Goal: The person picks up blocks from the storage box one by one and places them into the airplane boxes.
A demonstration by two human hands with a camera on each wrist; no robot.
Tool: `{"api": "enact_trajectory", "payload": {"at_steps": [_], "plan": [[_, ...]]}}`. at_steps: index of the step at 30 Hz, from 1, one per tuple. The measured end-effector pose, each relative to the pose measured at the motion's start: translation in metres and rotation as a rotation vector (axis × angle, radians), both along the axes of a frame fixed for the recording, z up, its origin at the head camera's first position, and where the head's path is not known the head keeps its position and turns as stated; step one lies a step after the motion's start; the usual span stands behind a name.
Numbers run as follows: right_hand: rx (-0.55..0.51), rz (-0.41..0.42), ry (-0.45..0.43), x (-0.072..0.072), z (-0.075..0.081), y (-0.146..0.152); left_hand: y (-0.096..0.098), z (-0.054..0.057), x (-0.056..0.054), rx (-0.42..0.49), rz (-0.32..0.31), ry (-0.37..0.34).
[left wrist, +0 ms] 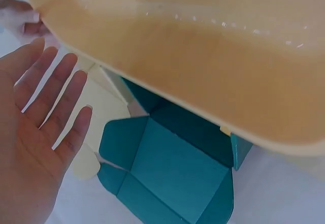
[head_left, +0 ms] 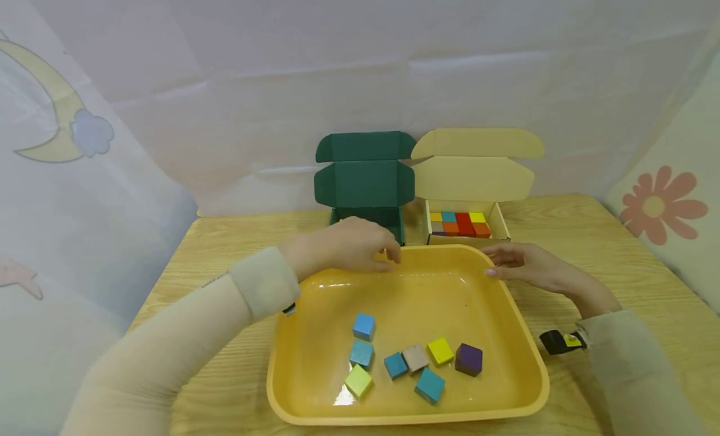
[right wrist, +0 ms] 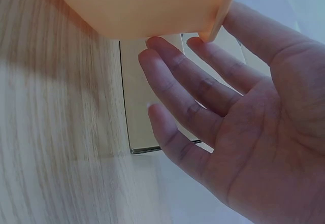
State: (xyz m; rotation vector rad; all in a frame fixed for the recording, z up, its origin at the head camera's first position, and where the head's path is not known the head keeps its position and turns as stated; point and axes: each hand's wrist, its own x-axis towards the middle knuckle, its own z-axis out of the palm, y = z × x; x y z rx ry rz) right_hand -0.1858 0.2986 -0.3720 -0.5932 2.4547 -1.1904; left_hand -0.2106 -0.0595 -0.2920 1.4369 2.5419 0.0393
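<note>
yel. tray (head_left: 422,305) | rect., rounded corners | 8 cubes (head_left: 415,358), mixed cols, loose inside, mostly nr half

From my end, the left hand (head_left: 345,245) hides much of the green box (head_left: 368,183); the yellow scrap (left wrist: 225,130) inside shows too little for me to name; the tray (head_left: 416,298) covers the lower front of the cream box (head_left: 475,177), whose wall hides most of a purple block (head_left: 439,233); both sleeves (head_left: 157,348) run off the bottom edge; the strap (head_left: 554,342) carries print too small to read; my left wrist view blurs the right hand (head_left: 531,270); in its own view, the tray hides its thumb's tip, so I can't judge its hold.
</note>
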Motion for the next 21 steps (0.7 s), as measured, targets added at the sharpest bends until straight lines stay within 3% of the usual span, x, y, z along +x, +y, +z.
{"api": "enact_trajectory", "payload": {"at_steps": [8, 21], "plan": [[0.02, 0.002, 0.014, 0.0, 0.0, 0.0, -0.001, -0.013, 0.013, 0.0, -0.075, -0.037], [0.027, -0.01, 0.018, 0.0, 0.001, -0.001, 0.001, -0.025, 0.04, -0.096, -0.153, -0.043]]}}
